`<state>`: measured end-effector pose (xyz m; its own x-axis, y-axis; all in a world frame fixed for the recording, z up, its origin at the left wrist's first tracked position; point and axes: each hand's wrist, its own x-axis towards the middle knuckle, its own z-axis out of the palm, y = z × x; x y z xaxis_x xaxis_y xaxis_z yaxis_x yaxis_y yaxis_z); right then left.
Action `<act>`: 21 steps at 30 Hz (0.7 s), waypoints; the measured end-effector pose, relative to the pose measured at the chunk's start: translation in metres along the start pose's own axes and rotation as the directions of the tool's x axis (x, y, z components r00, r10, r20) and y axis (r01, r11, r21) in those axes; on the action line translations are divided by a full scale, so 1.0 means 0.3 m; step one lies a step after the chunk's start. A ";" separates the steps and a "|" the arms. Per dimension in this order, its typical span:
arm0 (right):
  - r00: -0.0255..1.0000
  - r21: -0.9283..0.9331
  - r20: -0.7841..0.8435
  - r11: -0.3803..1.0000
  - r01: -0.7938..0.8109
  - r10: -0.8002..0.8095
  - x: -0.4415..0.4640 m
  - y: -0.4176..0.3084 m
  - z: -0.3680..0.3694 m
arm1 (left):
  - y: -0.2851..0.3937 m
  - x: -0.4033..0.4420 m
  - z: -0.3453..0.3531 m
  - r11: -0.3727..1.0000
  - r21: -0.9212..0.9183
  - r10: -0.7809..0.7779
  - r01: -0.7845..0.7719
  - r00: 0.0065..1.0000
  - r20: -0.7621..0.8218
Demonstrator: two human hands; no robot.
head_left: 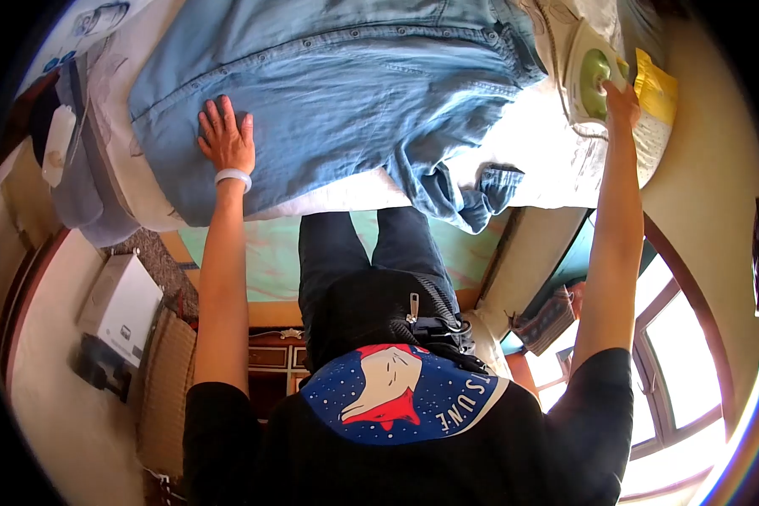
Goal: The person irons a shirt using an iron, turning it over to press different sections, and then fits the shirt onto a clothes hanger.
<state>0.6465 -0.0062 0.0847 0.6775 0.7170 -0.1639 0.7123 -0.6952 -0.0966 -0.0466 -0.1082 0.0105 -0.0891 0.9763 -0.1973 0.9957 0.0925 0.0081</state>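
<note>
A light blue denim shirt [312, 101] lies spread over a white-covered surface, its button strip running across the upper part. One sleeve hangs crumpled near the front edge. My left hand [229, 145] rests flat on the shirt's left part, fingers spread, a pale bangle at the wrist. Over at the right, my right hand [622, 104] is closed round the handle of a green and white clothes iron [594, 83]. The iron is to the right of the shirt, apart from it. Its cord runs up along the left side of the iron.
A yellow packet [654, 88] stands just right of the iron. At the far left are grey cloth [76, 185] and a white object [58, 145]. Below, a white box [122, 308] sits by the wall on the left; a window [679, 363] is at right.
</note>
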 end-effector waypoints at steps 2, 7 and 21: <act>0.967 -0.058 -0.225 0.992 0.113 -0.124 -0.124 -0.091 -0.087 | -0.039 -0.031 0.021 1.000 -0.008 -0.023 0.023 1.000 -0.010; 0.863 0.041 -0.287 0.895 0.445 -0.416 -0.400 -0.304 -0.335 | -0.051 -0.109 0.047 0.996 -0.028 -0.089 0.089 0.996 0.010; -0.102 0.419 0.466 0.118 0.900 -0.879 -1.098 -0.928 0.062 | -0.224 -0.325 0.055 0.982 -0.040 -0.189 0.187 0.981 -0.048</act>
<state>0.2217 -0.0497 0.1473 -0.7806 0.5135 -0.3562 0.6169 0.5420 -0.5707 -0.1044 -0.2128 0.0131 -0.2767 0.9495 -0.1479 0.9596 0.2812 0.0100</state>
